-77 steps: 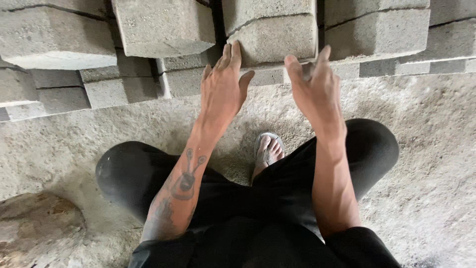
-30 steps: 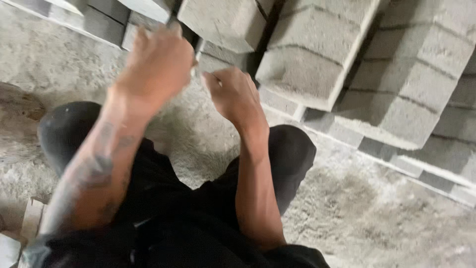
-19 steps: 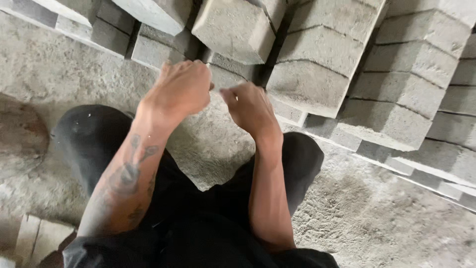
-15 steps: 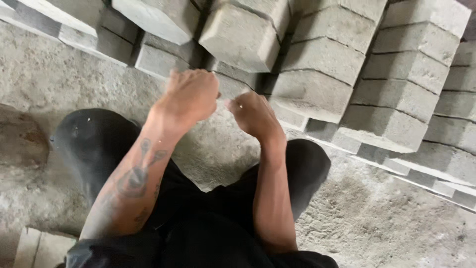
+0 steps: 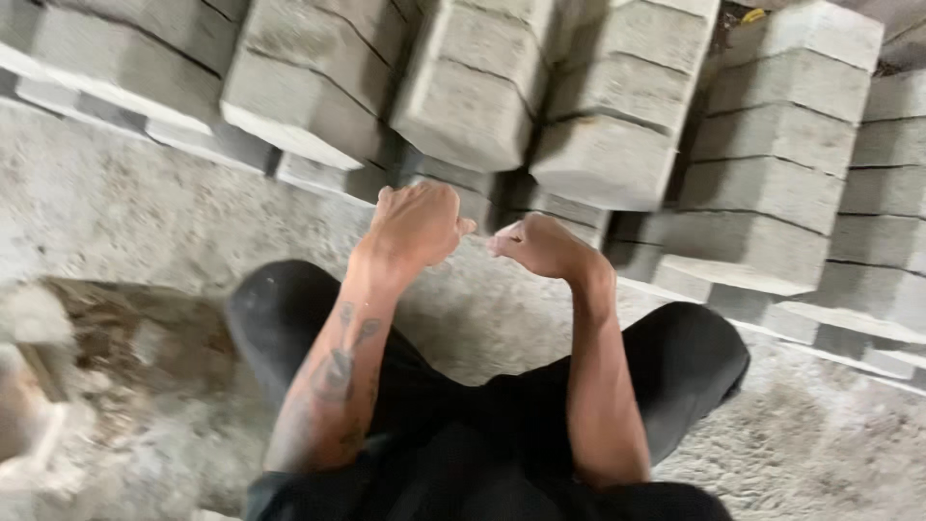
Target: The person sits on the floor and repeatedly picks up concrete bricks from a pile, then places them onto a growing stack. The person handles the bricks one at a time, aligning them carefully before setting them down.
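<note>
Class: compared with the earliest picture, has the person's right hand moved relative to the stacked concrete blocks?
Yes. The right hand has pulled back from the stacked grey concrete blocks and curled closed, towards the person's knees.

Both forearms reach forward from a crouched body, knees in black trousers spread to either side. The left hand [image 5: 417, 224] is loosely curled, knuckles up, its fingers [image 5: 453, 228] folded under and the thumb tip pointing toward the other hand. The left forearm carries dark tattoos. The right hand [image 5: 542, 247] is also curled into a loose fist, wrist bent, just beside the left. Neither hand holds anything.
</note>
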